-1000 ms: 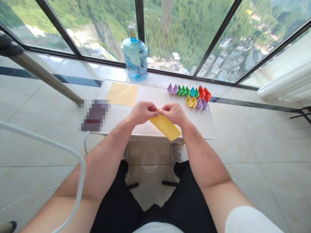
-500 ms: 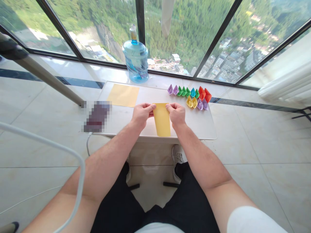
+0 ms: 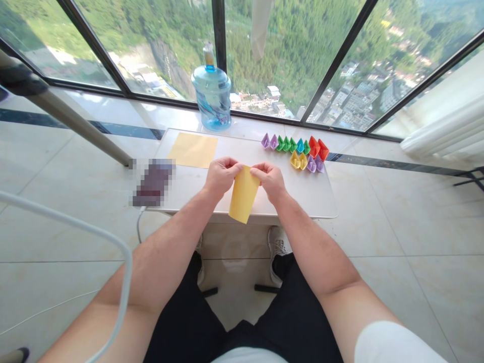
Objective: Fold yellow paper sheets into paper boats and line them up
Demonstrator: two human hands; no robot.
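Observation:
A folded sheet of yellow paper (image 3: 243, 196) is held up over the front edge of the low white table (image 3: 181, 194). My left hand (image 3: 222, 176) pinches its top left corner, and my right hand (image 3: 269, 179) pinches the top right corner. The paper's lower end tilts to the left and hangs past the table edge. A flat yellow sheet (image 3: 192, 149) lies behind my left hand. Several small folded paper boats (image 3: 293, 145) in purple, green, blue, red and yellow stand in two rows at the back right of the table.
A blue water jug (image 3: 212, 98) stands behind the table by the window. At the table's left end lies a blurred-out dark object (image 3: 153, 182) with a cable. A white cable (image 3: 126, 272) loops across the left foreground, near a slanted pole (image 3: 86, 123).
Both hands have drawn slightly closer together on the yellow paper. Its lower end has swung left and towards me, from nearly upright to tilted.

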